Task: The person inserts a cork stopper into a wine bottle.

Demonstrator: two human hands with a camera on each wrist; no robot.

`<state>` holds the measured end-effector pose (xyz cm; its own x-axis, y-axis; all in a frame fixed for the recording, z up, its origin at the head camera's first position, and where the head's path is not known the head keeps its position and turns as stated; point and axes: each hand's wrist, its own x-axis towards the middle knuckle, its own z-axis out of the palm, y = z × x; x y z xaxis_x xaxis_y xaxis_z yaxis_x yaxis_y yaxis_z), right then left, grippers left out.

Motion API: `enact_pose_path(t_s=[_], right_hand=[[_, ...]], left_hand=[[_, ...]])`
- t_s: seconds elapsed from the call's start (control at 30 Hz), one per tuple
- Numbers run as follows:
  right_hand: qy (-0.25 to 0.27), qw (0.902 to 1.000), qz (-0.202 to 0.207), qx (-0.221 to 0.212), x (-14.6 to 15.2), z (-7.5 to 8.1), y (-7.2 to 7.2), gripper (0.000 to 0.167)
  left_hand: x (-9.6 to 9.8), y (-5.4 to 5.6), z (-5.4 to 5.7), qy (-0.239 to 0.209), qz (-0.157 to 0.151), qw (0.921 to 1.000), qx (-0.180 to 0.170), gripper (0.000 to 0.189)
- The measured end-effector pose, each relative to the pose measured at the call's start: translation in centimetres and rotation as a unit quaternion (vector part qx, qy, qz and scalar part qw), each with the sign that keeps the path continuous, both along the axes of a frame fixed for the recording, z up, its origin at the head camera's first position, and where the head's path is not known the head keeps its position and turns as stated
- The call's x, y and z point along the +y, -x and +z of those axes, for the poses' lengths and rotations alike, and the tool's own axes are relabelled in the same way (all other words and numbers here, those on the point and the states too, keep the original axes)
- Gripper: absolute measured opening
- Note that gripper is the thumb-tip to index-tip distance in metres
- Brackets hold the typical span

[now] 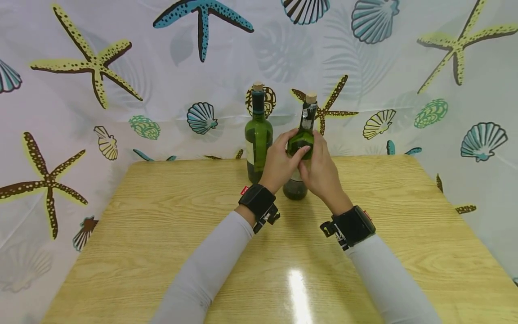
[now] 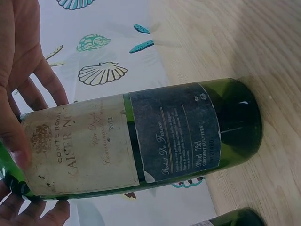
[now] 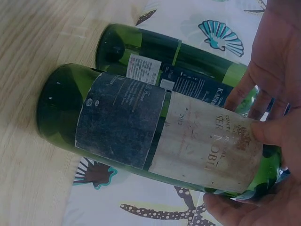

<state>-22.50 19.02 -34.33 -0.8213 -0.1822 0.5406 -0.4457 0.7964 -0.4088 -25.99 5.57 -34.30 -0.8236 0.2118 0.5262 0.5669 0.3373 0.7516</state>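
A green wine bottle (image 1: 295,190) with a cork (image 1: 311,98) in its mouth and torn foil round its neck leans slightly, its base right at the wooden tabletop. My left hand (image 1: 280,161) grips its shoulder from the left, and my right hand (image 1: 323,170) grips it from the right, the thumbs close together on the near side. Its cream label (image 2: 84,146) is worn, with a dark blue label (image 2: 174,134) below it. Left of it stands another corked green wine bottle (image 1: 261,135), partly hidden behind my left hand.
The wooden table (image 1: 178,225) spreads out toward me, with a bright glare streak near the front. A white cloth (image 1: 162,90) printed with starfish and shells hangs behind the table and along its sides.
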Motion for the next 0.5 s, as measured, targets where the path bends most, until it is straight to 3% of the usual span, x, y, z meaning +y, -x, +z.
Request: enact_pose_path(t_s=[0.33,0.5], right_hand=[[0.003,0.9994,-0.014,-0.031,0.26,0.11,0.93,0.077],[-0.015,0.9995,-0.025,-0.014,0.18,-0.55,0.94,0.079]], left_hand=[[0.59,0.96,-0.20,-0.003,0.006,1.0000,0.000,0.054],[0.06,0.76,-0.02,0.046,0.008,0.9988,-0.012,0.060]])
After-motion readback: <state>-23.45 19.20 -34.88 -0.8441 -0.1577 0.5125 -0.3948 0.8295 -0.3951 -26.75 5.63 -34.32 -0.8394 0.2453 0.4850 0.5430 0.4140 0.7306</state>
